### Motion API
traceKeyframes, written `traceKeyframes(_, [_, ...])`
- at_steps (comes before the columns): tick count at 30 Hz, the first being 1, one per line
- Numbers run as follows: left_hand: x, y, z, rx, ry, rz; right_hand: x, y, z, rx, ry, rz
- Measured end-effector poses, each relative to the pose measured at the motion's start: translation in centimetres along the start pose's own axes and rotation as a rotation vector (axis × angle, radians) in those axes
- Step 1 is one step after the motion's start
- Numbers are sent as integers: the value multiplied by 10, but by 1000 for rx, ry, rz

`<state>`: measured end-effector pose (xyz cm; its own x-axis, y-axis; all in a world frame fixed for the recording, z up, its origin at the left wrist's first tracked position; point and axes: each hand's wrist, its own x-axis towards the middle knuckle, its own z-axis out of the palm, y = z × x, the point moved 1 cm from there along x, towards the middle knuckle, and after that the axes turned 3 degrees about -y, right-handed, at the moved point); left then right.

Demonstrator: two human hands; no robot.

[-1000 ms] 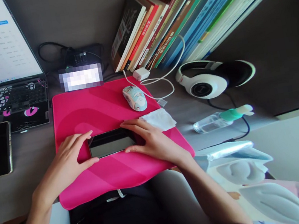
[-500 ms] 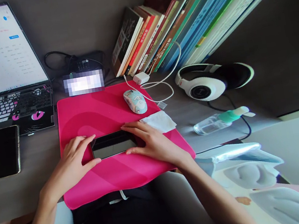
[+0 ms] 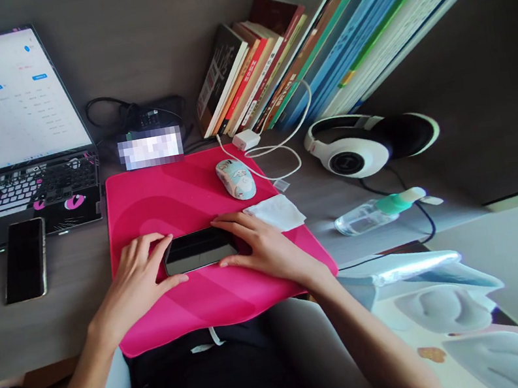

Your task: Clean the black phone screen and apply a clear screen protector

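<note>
A dark phone [image 3: 199, 249] lies flat and crosswise on a bright pink mat [image 3: 149, 192] on the desk. My left hand [image 3: 137, 284] grips the phone's left end, thumb on the near edge and fingers over the far edge. At the other end, my right hand [image 3: 260, 243] does the same, with index finger along the far edge and thumb on the near edge. The screen is black.
An open laptop [image 3: 0, 105] and a second phone [image 3: 25, 259] sit to the left. On the mat's far corner are a patterned mouse [image 3: 235, 179] and a white wipe [image 3: 275, 212]. Headphones [image 3: 370, 143], a small spray bottle [image 3: 376, 212], a charger [image 3: 246, 139] and leaning books [image 3: 314, 46] lie to the right.
My left hand has slid a little right, closing further over the phone's left end. The right hand holds as before. The view has shifted slightly.
</note>
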<state>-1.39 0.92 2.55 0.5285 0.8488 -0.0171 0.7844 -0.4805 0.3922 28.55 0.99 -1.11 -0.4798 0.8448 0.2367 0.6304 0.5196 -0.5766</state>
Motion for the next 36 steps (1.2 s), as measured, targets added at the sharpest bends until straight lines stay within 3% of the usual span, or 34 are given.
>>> traceKeyframes(13, [1, -4, 3, 36, 23, 26, -1, 1, 1, -15, 20, -33])
traceKeyframes(30, [6, 2, 12, 275, 97, 79, -2, 2, 4, -105, 37, -77])
traceKeyframes(33, [5, 1, 12, 259, 101, 76, -4, -1, 0, -160, 110, -126])
traceKeyframes(36, [4, -3, 13, 243, 115, 87, -10, -1, -10, -292, 303, -129])
